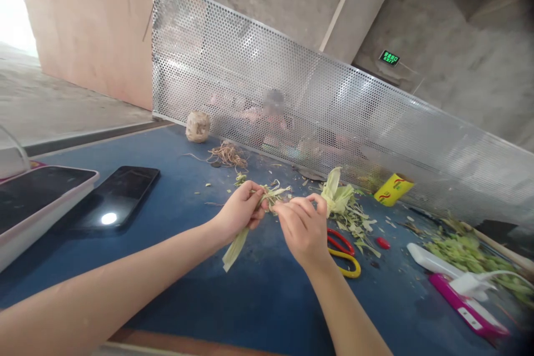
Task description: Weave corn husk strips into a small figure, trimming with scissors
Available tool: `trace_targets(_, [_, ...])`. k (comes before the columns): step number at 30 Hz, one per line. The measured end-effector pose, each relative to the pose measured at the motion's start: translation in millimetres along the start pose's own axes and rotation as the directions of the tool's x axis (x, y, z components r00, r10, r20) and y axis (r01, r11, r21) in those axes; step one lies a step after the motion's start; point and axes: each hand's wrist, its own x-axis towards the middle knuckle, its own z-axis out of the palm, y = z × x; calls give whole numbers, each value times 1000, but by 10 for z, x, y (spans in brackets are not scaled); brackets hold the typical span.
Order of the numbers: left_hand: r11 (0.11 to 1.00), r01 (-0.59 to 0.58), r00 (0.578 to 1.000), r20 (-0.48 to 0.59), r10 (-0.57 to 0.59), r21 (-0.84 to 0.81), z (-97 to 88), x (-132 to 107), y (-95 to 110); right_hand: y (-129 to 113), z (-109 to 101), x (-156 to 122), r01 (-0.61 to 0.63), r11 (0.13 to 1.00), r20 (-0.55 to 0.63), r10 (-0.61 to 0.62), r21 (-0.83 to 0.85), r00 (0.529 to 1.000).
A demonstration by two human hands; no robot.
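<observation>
My left hand (244,208) is closed around a pale green corn husk (236,247), whose wide end hangs down below the fingers. Frayed thin strips of it stick out between my two hands. My right hand (304,228) pinches at those strips, its fingertips close to the left ones; exactly what lies between them is partly hidden. Just beyond the right hand stands a tied husk bundle (337,198) with a shredded end. Scissors with red and yellow handles (352,272) lie beside my right hand, their blades out of sight.
A perforated metal screen (250,61) borders the blue table (258,300). Tangled twine (228,154) and a whitish roll (197,126) lie far left, phones (133,189) nearer. At right are a yellow packet (393,189), a red piece (382,243), green scraps (467,250) and a magenta power strip (467,308).
</observation>
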Motion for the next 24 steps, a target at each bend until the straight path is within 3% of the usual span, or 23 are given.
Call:
trace_targets(2, [1000, 9, 1000, -11, -9, -1, -5, 4, 7, -1, 0, 1, -121, 988, 23, 119, 94, 993])
trace_targets(4, [1000, 25, 999, -26, -25, -7, -15, 13, 6, -7, 6, 2, -297, 927, 71, 288, 231, 955])
trace_targets(8, [999, 35, 999, -32, -36, -15, -44, 46, 5, -14, 31, -7, -603, 638, 225, 575, 479, 787])
trace_targets(11, [999, 34, 999, -13, -34, 3, -56, 66, 30, -6, 29, -13, -666, 471, 307, 631, 578, 713])
trace_targets(16, [998, 1, 1000, -7, 0, 66, -48, 59, 56, -5, 26, 5, -657, 295, 371, 636, 694, 677])
trace_targets(18, [996, -31, 1000, 0, 31, 81, -38, 39, 45, -25, 47, 20, -629, 248, 378, 620, 737, 687])
trace_targets(20, [996, -39, 999, 31, 37, 86, -27, 12, 31, -48, 65, 33, -578, 255, 391, 526, 775, 755])
trace_targets(22, [997, -27, 996, 86, 20, 78, -18, -12, 21, -55, 60, 41, -529, 298, 408, 384, 795, 829])
trace_targets(24, [998, -20, 992, 124, 12, 56, -16, -24, 19, -34, 26, 46, -500, 378, 403, 309, 779, 862])
